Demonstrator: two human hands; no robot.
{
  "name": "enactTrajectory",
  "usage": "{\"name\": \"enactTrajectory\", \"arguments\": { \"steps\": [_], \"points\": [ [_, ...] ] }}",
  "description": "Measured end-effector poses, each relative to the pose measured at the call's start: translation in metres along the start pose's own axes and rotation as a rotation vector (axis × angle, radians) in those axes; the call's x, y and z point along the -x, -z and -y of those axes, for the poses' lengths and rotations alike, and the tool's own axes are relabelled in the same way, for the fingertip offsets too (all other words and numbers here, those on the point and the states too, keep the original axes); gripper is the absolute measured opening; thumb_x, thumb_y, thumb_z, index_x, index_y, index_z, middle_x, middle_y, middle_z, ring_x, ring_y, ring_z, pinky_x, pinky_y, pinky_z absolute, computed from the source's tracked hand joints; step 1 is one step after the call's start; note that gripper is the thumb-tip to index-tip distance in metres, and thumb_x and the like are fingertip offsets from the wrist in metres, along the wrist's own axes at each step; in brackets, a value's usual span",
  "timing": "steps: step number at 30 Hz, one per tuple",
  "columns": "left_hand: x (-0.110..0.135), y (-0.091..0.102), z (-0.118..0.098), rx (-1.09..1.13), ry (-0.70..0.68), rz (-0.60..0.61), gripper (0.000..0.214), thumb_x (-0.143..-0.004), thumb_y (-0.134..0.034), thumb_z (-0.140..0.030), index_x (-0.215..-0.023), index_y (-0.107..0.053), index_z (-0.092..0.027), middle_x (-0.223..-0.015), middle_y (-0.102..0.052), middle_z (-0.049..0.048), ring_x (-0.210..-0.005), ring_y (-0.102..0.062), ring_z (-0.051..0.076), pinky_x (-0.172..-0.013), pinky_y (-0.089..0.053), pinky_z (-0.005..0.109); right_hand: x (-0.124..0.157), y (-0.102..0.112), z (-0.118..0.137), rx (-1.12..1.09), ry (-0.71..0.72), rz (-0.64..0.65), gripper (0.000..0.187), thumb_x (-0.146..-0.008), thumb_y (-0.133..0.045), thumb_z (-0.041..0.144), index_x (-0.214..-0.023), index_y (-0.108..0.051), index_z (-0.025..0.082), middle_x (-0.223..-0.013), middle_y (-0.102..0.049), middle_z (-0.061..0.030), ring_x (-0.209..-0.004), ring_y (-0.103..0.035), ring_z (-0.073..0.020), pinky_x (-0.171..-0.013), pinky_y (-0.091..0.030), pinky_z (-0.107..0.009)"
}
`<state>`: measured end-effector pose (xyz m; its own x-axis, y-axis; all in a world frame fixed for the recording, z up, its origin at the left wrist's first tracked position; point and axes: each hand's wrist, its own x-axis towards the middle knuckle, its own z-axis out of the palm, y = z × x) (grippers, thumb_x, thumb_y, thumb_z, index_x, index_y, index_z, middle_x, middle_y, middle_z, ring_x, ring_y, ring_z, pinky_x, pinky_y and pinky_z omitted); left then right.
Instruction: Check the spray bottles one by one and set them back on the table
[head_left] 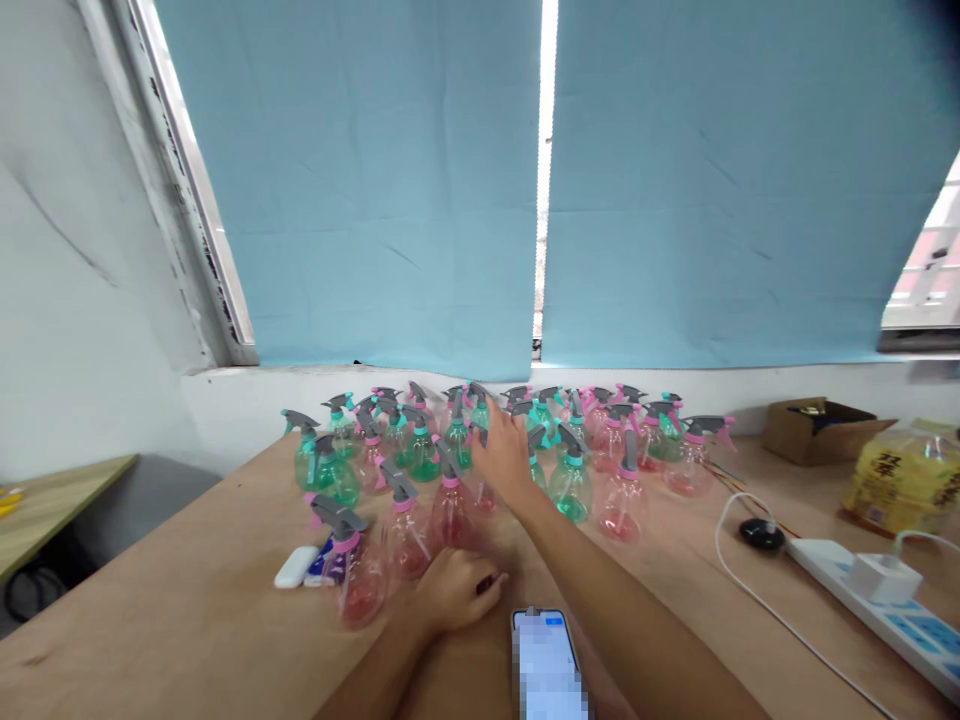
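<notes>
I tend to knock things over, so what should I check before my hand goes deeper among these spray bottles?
1. Right hand among the spray bottles: touching tops, grip cannot tell.
2. Bottles at the back upright: ok.
3. Front pink bottle: leaning, not ok.
4. Left hand: curled on the table, ok; contents cannot tell.
5. Phone beside the forearms: flat, ok.
6. Power strip apart from the bottles: ok.
</notes>
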<state>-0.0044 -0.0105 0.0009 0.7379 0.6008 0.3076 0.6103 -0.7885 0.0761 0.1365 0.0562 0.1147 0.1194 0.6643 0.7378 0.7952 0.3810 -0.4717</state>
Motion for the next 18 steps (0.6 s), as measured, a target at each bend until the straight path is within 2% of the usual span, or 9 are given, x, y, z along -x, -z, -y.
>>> {"name": "enactTrajectory", "arguments": {
  "steps": [2, 5, 7, 9, 13, 17, 18],
  "points": [
    [0.000, 0.001, -0.001, -0.012, 0.000, 0.001, 0.037, -0.096, -0.044, -0.034, -0.067, -0.062, -0.018, -0.063, -0.066, 0.0028, -0.055, -0.055, 0.013, -0.052, -0.028, 0.026, -0.011, -0.001, -0.002, 0.160, 0.001, 0.139, 0.044, -0.085, -0.058, 0.026, -0.128, -0.056, 0.014, -0.093, -0.070, -0.0163, -0.106, -0.053, -0.0340, -0.090, -0.035, -0.044],
    [0.000, 0.003, -0.002, -0.015, -0.009, 0.007, 0.037, -0.096, -0.044, -0.032, -0.067, -0.061, -0.018, -0.064, -0.066, 0.0023, -0.057, -0.056, 0.013, -0.052, -0.026, 0.027, -0.018, -0.003, -0.004, 0.311, 0.005, 0.283, 0.024, -0.085, -0.061, 0.027, -0.104, -0.068, 0.014, -0.085, -0.071, -0.0178, -0.104, -0.057, -0.0345, -0.083, -0.037, -0.041],
    [0.000, 0.004, -0.002, -0.012, -0.015, 0.011, 0.036, -0.096, -0.045, -0.032, -0.067, -0.060, -0.018, -0.065, -0.067, 0.0019, -0.058, -0.056, 0.013, -0.052, -0.026, 0.027, -0.018, -0.004, -0.005, 0.338, 0.016, 0.329, 0.017, -0.086, -0.059, 0.026, -0.092, -0.070, 0.015, -0.086, -0.071, -0.0180, -0.099, -0.059, -0.0329, -0.079, -0.039, -0.039],
    [0.000, 0.004, -0.002, -0.014, -0.015, 0.013, 0.036, -0.096, -0.045, -0.032, -0.067, -0.060, -0.018, -0.066, -0.067, 0.0016, -0.058, -0.057, 0.013, -0.053, -0.026, 0.027, -0.017, -0.002, -0.005, 0.327, 0.030, 0.326, 0.017, -0.088, -0.057, 0.027, -0.089, -0.070, 0.015, -0.087, -0.071, -0.0173, -0.094, -0.060, -0.0313, -0.076, -0.040, -0.037],
    [0.000, 0.002, -0.001, -0.020, -0.004, 0.020, 0.038, -0.097, -0.044, -0.034, -0.067, -0.061, -0.018, -0.065, -0.067, 0.0018, -0.057, -0.056, 0.013, -0.052, -0.026, 0.027, -0.023, 0.010, -0.005, 0.193, 0.034, 0.164, 0.018, -0.089, -0.057, 0.029, -0.094, -0.069, 0.017, -0.087, -0.070, -0.0148, -0.091, -0.059, -0.0295, -0.077, -0.039, -0.037],
    [0.001, -0.001, 0.001, -0.018, 0.014, 0.009, 0.037, -0.096, -0.045, -0.035, -0.068, -0.062, -0.018, -0.066, -0.068, 0.0018, -0.056, -0.055, 0.012, -0.052, -0.025, 0.027, -0.040, 0.040, -0.002, -0.121, 0.043, -0.103, 0.022, -0.091, -0.055, 0.033, -0.100, -0.069, 0.019, -0.090, -0.069, -0.0094, -0.089, -0.057, -0.0250, -0.081, -0.041, -0.036],
    [0.001, -0.002, 0.002, -0.016, 0.018, 0.002, 0.036, -0.096, -0.046, -0.035, -0.068, -0.061, -0.018, -0.065, -0.067, 0.0016, -0.056, -0.055, 0.012, -0.052, -0.024, 0.027, -0.043, 0.049, -0.001, -0.225, 0.061, -0.192, 0.026, -0.092, -0.054, 0.034, -0.106, -0.069, 0.019, -0.093, -0.068, -0.0088, -0.089, -0.057, -0.0235, -0.082, -0.042, -0.035]
  ]
}}
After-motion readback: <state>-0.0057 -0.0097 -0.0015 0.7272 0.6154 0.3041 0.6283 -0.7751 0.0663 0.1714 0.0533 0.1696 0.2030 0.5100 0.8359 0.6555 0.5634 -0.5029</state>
